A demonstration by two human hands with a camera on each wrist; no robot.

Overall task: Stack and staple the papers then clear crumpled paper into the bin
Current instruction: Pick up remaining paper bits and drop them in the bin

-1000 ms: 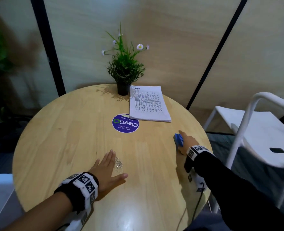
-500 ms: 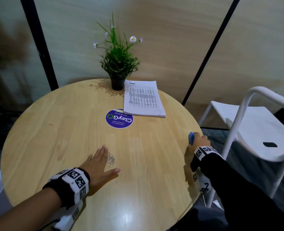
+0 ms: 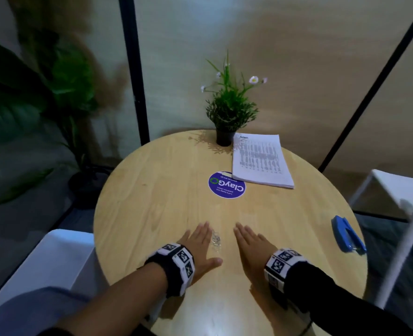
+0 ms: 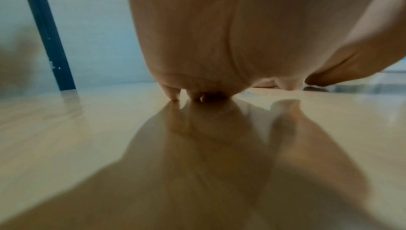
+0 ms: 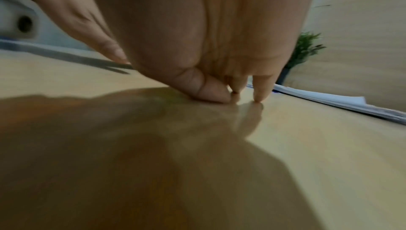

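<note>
Room: pale panelled walls stood behind.
Table (image 3: 152, 214): round, light wood.
Papers (image 3: 261, 163): stacked by potted plant (image 3: 229, 112).
Stapler (image 3: 348, 235): near right edge.
Left hand (image 3: 200, 248), right hand (image 3: 251, 246): flat, fingers straight, flanking possibly loose staples (image 3: 216, 241).

The round table (image 3: 152, 214) is pale wood with visible grain, smooth and glossy enough to mirror the fingers in both wrist views. The papers (image 3: 261, 161) are matt white printed sheets. The stapler (image 3: 347, 235) looks like smooth blue plastic. The small staples (image 3: 216, 241) glint like metal.
</note>
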